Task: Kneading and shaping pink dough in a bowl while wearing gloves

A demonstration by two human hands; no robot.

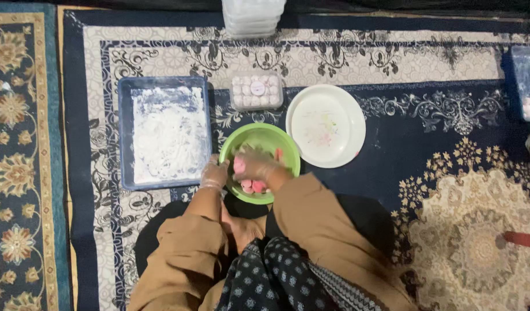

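Head view, looking straight down: at the centre of the frame sits a green bowl (259,161) on a patterned carpet (438,126), and both gloved hands are at it. The left hand (214,174) rests on the bowl's left rim, fingers curled over the edge. The right hand (254,168) is inside the bowl, fingers bent around a pink dough ball (239,166); how firmly it grips I cannot tell. More pink dough pieces (252,186) lie at the bottom of the bowl, just below the hands.

Left of the bowl, a blue tray (164,132) is dusted with white flour. Just above the bowl, a clear lidded box (256,91) holds rows of pale round sweets. To the upper right of the bowl, nearly touching it, lies a white plate (326,125) with faint pink smears. At the top edge, a stack of clear containers (252,17) stands. Brown sleeves (311,224) fill the lower centre.
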